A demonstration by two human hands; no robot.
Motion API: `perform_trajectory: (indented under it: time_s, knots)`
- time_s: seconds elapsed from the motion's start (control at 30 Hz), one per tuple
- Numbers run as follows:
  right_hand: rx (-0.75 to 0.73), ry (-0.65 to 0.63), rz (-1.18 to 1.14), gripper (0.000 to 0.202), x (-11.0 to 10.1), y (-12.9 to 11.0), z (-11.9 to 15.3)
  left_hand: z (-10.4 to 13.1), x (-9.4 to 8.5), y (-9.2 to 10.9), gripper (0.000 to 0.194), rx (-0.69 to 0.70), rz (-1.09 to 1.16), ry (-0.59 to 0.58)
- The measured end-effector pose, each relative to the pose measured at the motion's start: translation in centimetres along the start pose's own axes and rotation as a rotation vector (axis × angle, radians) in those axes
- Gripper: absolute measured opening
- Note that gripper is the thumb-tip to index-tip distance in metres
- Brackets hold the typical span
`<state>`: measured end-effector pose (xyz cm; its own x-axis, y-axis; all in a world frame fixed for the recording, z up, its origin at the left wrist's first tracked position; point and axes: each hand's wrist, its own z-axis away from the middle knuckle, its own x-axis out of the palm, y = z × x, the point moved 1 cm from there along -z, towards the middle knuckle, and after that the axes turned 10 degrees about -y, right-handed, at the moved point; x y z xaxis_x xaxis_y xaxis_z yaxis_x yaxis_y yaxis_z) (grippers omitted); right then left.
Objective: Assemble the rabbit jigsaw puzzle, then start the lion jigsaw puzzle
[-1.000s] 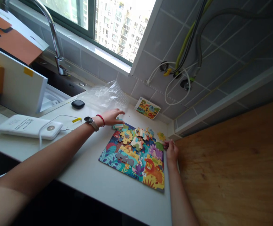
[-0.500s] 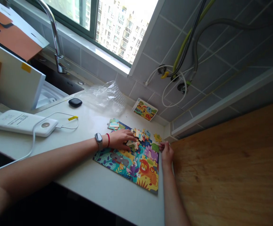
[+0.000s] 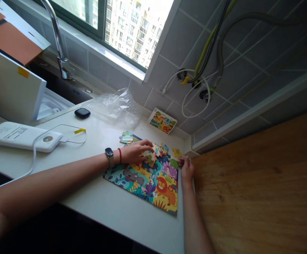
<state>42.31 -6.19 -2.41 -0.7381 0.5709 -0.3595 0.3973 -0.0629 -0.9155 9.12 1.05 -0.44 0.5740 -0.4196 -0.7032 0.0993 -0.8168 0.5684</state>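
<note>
1. The person's left hand (image 3: 137,151) is over the animal jigsaw puzzle (image 3: 166,192), fingers half open and bent around a loose jigsaw piece (image 3: 151,158); the view is too small to tell whether it is gripped.
2. The right hand (image 3: 187,170) is curled at the puzzle's right edge, fingertips beside a green piece (image 3: 173,163); its hold cannot be told.
3. The left hand hides part of the puzzle; a piece pile (image 3: 161,149) lies just beyond its fingertips.
4. Farther out on the white countertop (image 3: 100,190) are a picture card (image 3: 162,121), clear plastic packaging (image 3: 118,107) and a white power bank (image 3: 21,137). A wooden panel (image 3: 259,183) bounds the right side.
5. A second ago the left hand was at the piece stack (image 3: 127,137) by the far-left corner; the right hand has stayed at the edge.
</note>
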Motion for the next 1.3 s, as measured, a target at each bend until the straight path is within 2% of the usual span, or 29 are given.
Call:
perform_trajectory:
  time_s: [0.27,0.37,0.63,0.8,1.13,1.23,1.3]
  knots:
    - [0.002,-0.023,0.005,0.078,-0.2,-0.3,0.1,0.1,-0.4,-0.8,0.062,0.013,0.049,-0.021]
    - [-0.001,-0.028,0.01,0.077,-0.2,-0.4,0.1,0.1,-0.2,-0.9,0.063,0.007,0.04,-0.028]
    - [-0.004,-0.009,0.001,0.082,-0.1,-0.2,0.0,0.0,-0.4,-0.9,0.05,-0.048,0.01,0.003]
    - [-0.008,0.001,-0.001,0.084,-0.1,-0.4,0.0,0.0,-0.5,-1.0,0.04,-0.031,0.017,0.049]
    - [-0.023,-0.002,0.012,0.08,-0.1,-0.3,0.1,0.0,-0.8,-1.1,0.032,-0.012,0.014,0.065]
    - [-0.024,0.001,0.012,0.077,0.0,-0.3,0.1,0.1,-0.6,-1.4,0.03,-0.048,-0.003,0.042]
    - [-0.021,0.006,0.01,0.076,0.0,-0.2,0.1,0.1,-0.4,-1.7,0.026,-0.069,-0.03,-0.018]
